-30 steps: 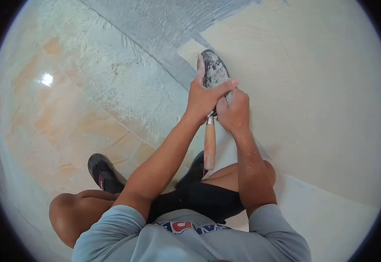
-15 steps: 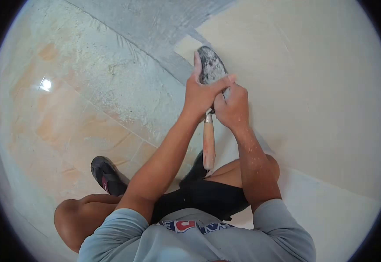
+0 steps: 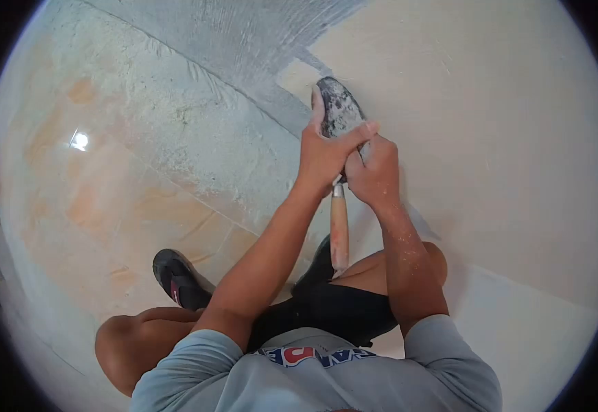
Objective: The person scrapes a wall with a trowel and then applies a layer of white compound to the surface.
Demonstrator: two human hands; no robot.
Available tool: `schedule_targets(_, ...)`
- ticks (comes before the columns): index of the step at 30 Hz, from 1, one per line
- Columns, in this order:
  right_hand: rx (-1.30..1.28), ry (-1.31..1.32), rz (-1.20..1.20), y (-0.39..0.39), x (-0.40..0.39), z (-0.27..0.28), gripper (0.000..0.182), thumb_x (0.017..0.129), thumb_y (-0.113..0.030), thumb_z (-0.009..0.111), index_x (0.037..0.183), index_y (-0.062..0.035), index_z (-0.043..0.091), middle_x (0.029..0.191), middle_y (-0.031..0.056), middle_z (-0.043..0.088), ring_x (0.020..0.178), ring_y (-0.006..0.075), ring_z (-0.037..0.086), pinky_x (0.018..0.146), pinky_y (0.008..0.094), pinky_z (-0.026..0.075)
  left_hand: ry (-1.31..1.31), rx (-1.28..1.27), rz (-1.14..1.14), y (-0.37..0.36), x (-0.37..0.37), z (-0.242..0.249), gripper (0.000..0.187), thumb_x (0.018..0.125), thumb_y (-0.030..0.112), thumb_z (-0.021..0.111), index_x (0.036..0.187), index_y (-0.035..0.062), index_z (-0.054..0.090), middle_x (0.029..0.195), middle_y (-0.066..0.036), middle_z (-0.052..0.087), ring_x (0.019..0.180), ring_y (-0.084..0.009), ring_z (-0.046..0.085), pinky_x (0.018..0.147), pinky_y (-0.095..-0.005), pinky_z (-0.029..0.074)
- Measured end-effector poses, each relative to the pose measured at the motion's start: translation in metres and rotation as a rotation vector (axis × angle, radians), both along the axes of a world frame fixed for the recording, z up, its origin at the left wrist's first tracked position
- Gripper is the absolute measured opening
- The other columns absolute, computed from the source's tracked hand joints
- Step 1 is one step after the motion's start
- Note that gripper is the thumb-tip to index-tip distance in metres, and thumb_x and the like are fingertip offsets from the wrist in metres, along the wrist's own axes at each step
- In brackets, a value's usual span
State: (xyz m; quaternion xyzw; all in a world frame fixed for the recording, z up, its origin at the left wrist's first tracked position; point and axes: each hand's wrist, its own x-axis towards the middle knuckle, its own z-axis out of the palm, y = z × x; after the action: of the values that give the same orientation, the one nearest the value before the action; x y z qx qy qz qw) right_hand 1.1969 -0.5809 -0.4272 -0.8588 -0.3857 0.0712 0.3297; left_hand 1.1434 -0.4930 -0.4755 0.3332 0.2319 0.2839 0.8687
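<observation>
A dark oval tool [image 3: 341, 106], smeared with white powder, is held between my two hands near the upper middle. My left hand [image 3: 325, 147] lies along its left side, thumb across toward the right. From the right, my right hand [image 3: 376, 168] closes round its lower part, touching the left hand. Below the hands hangs a worn wooden handle [image 3: 339, 230] with a metal collar; how it joins the dark tool is hidden by my hands. The pale coated surface [image 3: 477, 151] lies beneath and right of the tool.
Rough grey surface [image 3: 244, 34] meets the pale coating at the top. A powder-dusted sheet [image 3: 182, 110] and orange-marked tiles [image 3: 141, 199] lie to the left. My dark shoe [image 3: 179, 280] rests on the tiles, and my bent knees flank the lower middle.
Both hands, with the dark tool and wooden handle, appear slightly farther right and lower. The whole view has also shifted a little. The grip looks the same.
</observation>
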Motion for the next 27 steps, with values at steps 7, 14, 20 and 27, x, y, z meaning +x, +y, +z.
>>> schedule_targets(7, -0.014, -0.041, -0.05, -0.003, -0.002, 0.003, 0.02, 0.087, -0.012, 0.062, 0.085, 0.0084, 0.063, 0.068, 0.0263, 0.063, 0.063, 0.041, 0.067, 0.059, 0.0462, 0.05, -0.003, 0.073, 0.06, -0.007, 0.009, -0.012, 0.119, 0.077, 0.018, 0.091, 0.159, -0.0132, 0.011, 0.117, -0.019, 0.067, 0.099, -0.0177, 0.065, 0.084, -0.0274, 0.056)
schedule_targets(14, -0.07, -0.053, -0.01, -0.004, 0.0, 0.001, 0.019, 0.084, -0.012, 0.062, 0.089, 0.0054, 0.063, 0.081, 0.03, 0.066, 0.078, 0.0516, 0.065, 0.068, 0.0543, 0.052, 0.011, 0.001, -0.018, -0.004, 0.004, -0.006, 0.121, 0.076, 0.017, 0.091, 0.159, -0.0134, 0.009, 0.12, -0.019, 0.066, 0.101, -0.0207, 0.065, 0.088, -0.0289, 0.056)
schedule_targets(20, -0.173, -0.082, -0.027, 0.008, 0.0, 0.003, 0.022, 0.085, -0.012, 0.061, 0.095, 0.0064, 0.065, 0.085, 0.0313, 0.067, 0.084, 0.0517, 0.066, 0.071, 0.0529, 0.054, -0.002, -0.112, -0.055, 0.013, -0.007, 0.011, 0.119, 0.077, 0.013, 0.09, 0.159, -0.0133, 0.008, 0.119, -0.019, 0.067, 0.095, -0.0175, 0.067, 0.085, -0.0299, 0.057)
schedule_targets(27, -0.097, -0.101, 0.008, 0.001, -0.003, 0.005, 0.022, 0.088, -0.014, 0.062, 0.093, 0.0079, 0.065, 0.079, 0.0294, 0.067, 0.077, 0.046, 0.069, 0.069, 0.0477, 0.051, 0.02, -0.022, -0.001, -0.004, 0.001, -0.004, 0.122, 0.074, 0.024, 0.093, 0.159, -0.0129, 0.013, 0.125, -0.02, 0.065, 0.102, -0.0192, 0.065, 0.089, -0.0285, 0.055)
